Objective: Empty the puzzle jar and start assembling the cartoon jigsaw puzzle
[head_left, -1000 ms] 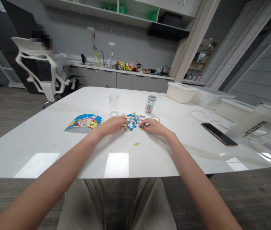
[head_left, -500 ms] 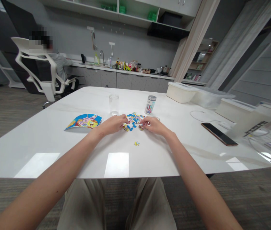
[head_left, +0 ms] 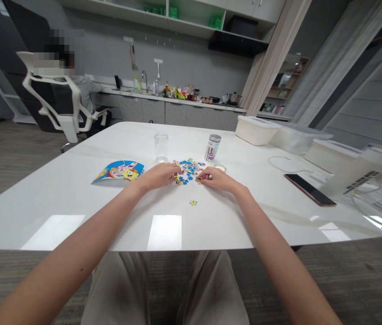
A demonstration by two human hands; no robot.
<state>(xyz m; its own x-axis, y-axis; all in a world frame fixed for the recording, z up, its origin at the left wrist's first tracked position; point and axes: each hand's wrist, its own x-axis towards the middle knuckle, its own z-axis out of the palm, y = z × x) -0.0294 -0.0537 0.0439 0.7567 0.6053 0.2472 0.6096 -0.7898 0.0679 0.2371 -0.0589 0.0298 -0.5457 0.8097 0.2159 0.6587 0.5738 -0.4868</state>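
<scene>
A loose pile of small blue, yellow and pink puzzle pieces (head_left: 187,170) lies on the white table (head_left: 116,234). At its left edge is my left hand (head_left: 163,175), fingers curled in against the pieces; what its fingertips hold, if anything, is too small to name. My right hand (head_left: 215,177) touches the right edge of the pile, its fingers closed at a puzzle piece. One yellow puzzle piece (head_left: 193,202) lies apart, nearer to me. Left of my left hand rests a curved picture sheet (head_left: 119,172) with yellow and pink cartoon figures.
Behind the pile stand a clear jar (head_left: 161,146) and a labelled can (head_left: 213,147); a round lid (head_left: 220,168) lies by my right hand. To the right are a phone (head_left: 309,189), cables and storage boxes (head_left: 256,131). A person sits on a white chair (head_left: 72,99) at the back left.
My right hand has shifted slightly, and more of the round lid shows behind it. My left hand has barely moved.
</scene>
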